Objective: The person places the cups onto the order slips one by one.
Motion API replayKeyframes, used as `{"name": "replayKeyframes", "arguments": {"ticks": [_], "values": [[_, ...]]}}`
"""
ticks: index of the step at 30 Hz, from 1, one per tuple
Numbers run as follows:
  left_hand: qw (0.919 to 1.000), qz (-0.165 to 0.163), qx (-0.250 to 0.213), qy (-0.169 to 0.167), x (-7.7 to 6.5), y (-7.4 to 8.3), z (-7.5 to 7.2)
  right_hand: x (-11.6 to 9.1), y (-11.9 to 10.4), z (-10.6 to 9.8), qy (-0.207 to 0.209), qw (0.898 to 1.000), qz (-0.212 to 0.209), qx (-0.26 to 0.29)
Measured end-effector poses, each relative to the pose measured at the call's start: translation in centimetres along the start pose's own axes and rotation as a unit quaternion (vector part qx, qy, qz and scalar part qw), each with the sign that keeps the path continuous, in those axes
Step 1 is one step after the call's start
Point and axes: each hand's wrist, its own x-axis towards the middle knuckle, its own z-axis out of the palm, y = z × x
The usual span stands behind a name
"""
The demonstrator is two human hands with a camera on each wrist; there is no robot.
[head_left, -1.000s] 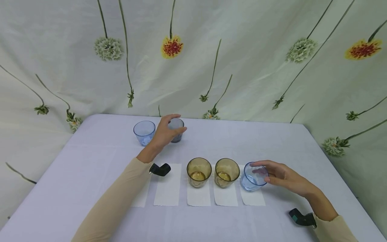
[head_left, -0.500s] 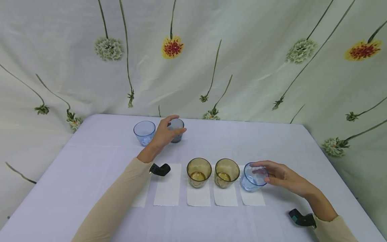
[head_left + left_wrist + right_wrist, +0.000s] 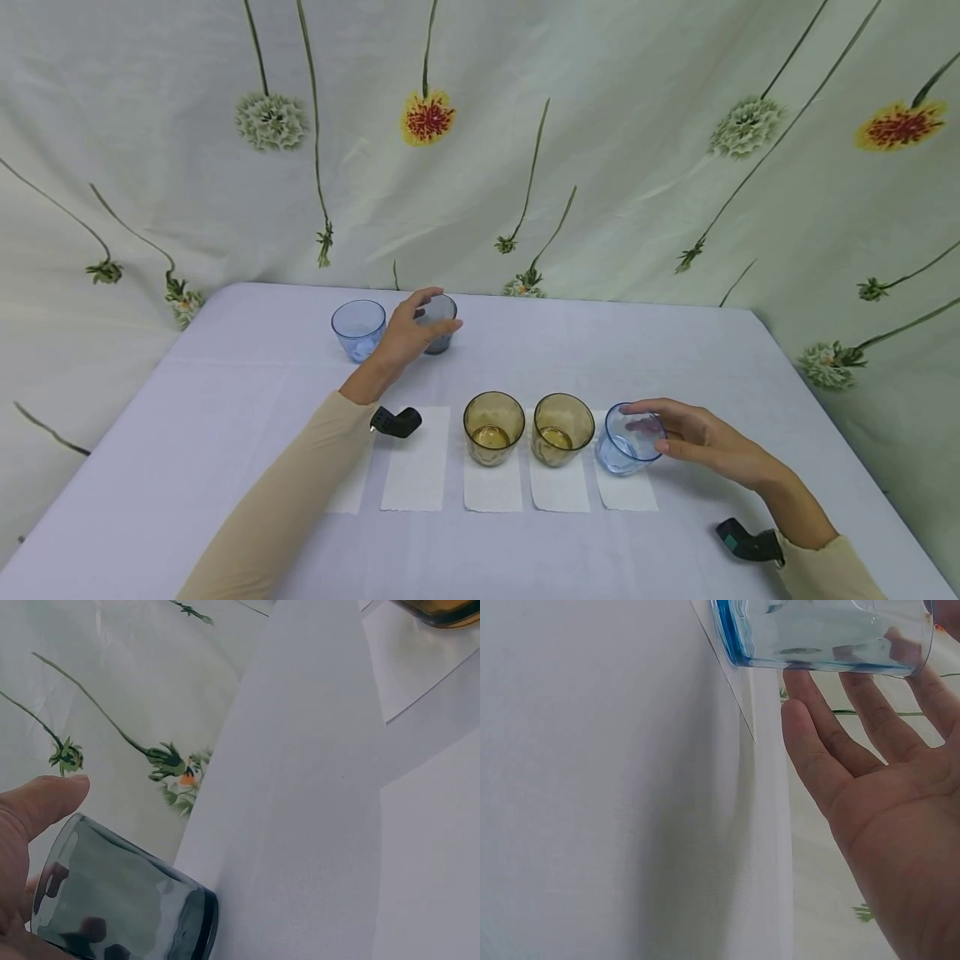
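At the far side of the table, my left hand [image 3: 408,333] curls round a smoky grey-blue drinking glass [image 3: 439,312]. The left wrist view shows its fingertips through the wall of that grey glass [image 3: 127,892], with the thumb by the rim. My right hand [image 3: 705,437] holds a light blue glass [image 3: 622,458] at the right end of the front row, thumb at the near rim and fingers round the far side. From the right wrist, the fingers appear behind this blue glass [image 3: 825,634]. Both glasses stand upright.
Two amber glasses [image 3: 492,450] stand on paper strips left of the right hand. More white paper strips [image 3: 414,475] lie to their left, one partly behind the left sleeve. Another blue glass [image 3: 358,321] sits at the back left, close to the left wrist. A flowered cloth [image 3: 615,167] hangs behind the table.
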Motion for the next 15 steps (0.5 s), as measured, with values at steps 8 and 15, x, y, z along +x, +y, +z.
{"name": "replayKeyframes", "arguments": {"ticks": [8,15], "values": [[0.9999,-0.001,-0.011,-0.008,0.12,-0.34,0.02,-0.01,0.11,-0.04,-0.002,1.000,-0.004,-0.006],[0.9999,0.001,-0.008,-0.012,0.14,-0.43,-0.03,-0.01,-0.04,0.00,-0.001,1.000,0.001,0.002]]}}
